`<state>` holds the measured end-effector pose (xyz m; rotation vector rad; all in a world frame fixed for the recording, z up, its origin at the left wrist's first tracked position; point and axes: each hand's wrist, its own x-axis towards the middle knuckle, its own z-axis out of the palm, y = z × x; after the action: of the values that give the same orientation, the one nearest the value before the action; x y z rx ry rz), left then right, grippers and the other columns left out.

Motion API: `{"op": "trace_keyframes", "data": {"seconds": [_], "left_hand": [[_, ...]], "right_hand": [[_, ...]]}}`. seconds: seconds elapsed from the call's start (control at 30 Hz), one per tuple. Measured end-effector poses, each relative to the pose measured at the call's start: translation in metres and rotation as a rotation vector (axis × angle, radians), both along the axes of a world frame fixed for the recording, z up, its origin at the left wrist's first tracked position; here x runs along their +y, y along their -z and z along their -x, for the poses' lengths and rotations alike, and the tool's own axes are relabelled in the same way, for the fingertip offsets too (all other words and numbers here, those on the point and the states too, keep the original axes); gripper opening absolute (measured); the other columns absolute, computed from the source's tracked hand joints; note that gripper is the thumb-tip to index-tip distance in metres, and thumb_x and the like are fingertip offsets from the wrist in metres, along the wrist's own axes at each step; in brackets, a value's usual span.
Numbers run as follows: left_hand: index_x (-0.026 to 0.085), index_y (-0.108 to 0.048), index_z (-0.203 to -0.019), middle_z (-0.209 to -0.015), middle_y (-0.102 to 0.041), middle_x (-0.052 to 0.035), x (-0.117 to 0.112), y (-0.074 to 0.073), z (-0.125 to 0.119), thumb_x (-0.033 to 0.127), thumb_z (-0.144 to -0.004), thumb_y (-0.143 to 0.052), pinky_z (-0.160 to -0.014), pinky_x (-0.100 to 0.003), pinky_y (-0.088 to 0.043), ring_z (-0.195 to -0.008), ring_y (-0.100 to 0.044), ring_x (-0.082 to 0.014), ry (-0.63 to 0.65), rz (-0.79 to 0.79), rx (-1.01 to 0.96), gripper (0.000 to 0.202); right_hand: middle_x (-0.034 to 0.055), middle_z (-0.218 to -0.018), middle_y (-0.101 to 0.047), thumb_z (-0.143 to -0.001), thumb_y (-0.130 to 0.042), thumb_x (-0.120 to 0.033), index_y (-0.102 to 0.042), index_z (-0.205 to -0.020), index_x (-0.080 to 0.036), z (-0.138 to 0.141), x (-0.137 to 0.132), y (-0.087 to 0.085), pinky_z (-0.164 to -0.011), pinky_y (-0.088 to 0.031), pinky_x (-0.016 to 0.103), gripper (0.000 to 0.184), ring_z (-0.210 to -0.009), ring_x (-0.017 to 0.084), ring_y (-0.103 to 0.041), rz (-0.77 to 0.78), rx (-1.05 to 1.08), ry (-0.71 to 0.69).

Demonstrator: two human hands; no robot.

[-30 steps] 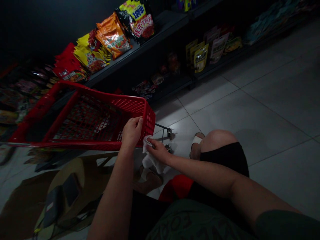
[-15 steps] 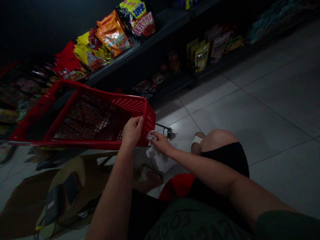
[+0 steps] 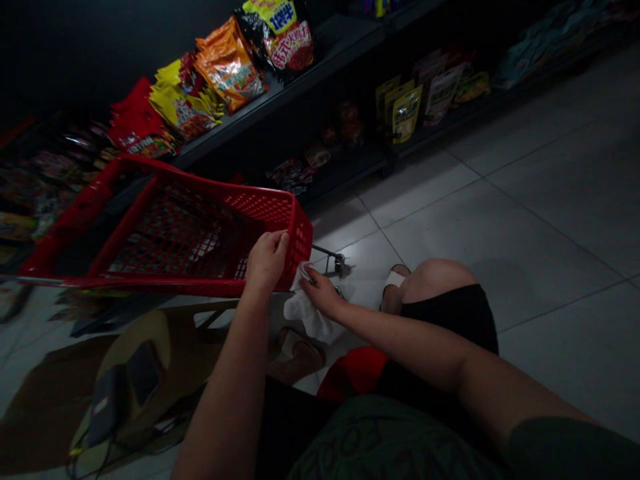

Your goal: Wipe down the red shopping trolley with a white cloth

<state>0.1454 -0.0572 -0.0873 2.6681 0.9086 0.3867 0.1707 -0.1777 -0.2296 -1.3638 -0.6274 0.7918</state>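
Observation:
A red plastic shopping cart (image 3: 173, 288) stands in front of me, with its narrow end towards my hands. My left hand (image 3: 267, 259) is closed over the rim at that end, its fingers curled on the red plastic. In my right hand (image 3: 323, 291) is a white cloth (image 3: 309, 315), gripped at the top and hanging down below the fingers. The cloth's upper part lies against the outer end wall of the cart, near its lower corner. The cart's meshed basket shows no goods that I can make out.
Dark shelves (image 3: 345, 40) with snack bags (image 3: 230, 70) run behind the cart. Yellow pouches (image 3: 406, 113) stand on the lower shelf. At lower left are a stool-like seat (image 3: 155, 333) with dark devices and cables on it. A caster wheel (image 3: 339, 262) sits on the tiled floor (image 3: 500, 233).
The right hand has shifted slightly, and the cloth now hangs more spread out, more of it showing to the left. My left hand stays on the cart's rim.

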Motion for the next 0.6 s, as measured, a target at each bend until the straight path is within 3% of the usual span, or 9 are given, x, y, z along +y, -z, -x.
{"op": "trace_keyframes", "data": {"seconds": [0.1,0.2,0.4,0.6], "left_hand": [[0.019,-0.073,-0.111,-0.104,-0.071,-0.0094,0.001,0.001,0.001,0.043,-0.097,-0.039,-0.093,-0.032,-0.046,-0.098,-0.063,-0.0224,0.006,-0.003,-0.012,0.044],[0.018,-0.073,-0.111,-0.105,-0.071,-0.0096,0.002,0.001,0.001,0.044,-0.097,-0.039,-0.093,-0.031,-0.046,-0.100,-0.063,-0.0223,0.000,0.009,-0.017,0.045],[0.018,-0.072,-0.113,-0.106,-0.071,-0.0093,0.002,-0.001,0.001,0.043,-0.097,-0.039,-0.093,-0.032,-0.046,-0.099,-0.063,-0.0220,-0.014,-0.006,0.023,0.044],[0.019,-0.072,-0.112,-0.105,-0.071,-0.0086,0.000,0.000,0.006,0.044,-0.096,-0.040,-0.093,-0.032,-0.047,-0.100,-0.063,-0.0221,0.000,0.016,0.005,0.044]], "right_hand": [[0.0045,-0.113,-0.073,-0.083,-0.053,-0.019,-0.066,-0.118,-0.018,-0.006,0.001,0.001,-0.095,-0.050,0.033,0.038,-0.102,0.019,-0.068,0.016,0.117,-0.045],[0.0023,-0.102,-0.074,-0.083,-0.051,-0.019,-0.070,-0.106,-0.018,-0.005,-0.002,0.001,-0.091,-0.051,0.032,0.031,-0.095,0.019,-0.068,0.017,0.097,-0.010],[0.0066,-0.110,-0.073,-0.083,-0.055,-0.021,-0.068,-0.119,-0.015,0.000,-0.007,-0.006,-0.093,-0.049,0.032,0.039,-0.098,0.020,-0.067,0.020,-0.050,-0.123],[0.0034,-0.112,-0.072,-0.085,-0.048,-0.018,-0.069,-0.116,-0.018,-0.032,0.007,-0.016,-0.097,-0.047,0.030,0.037,-0.105,0.018,-0.065,0.035,-0.042,0.046]]}}
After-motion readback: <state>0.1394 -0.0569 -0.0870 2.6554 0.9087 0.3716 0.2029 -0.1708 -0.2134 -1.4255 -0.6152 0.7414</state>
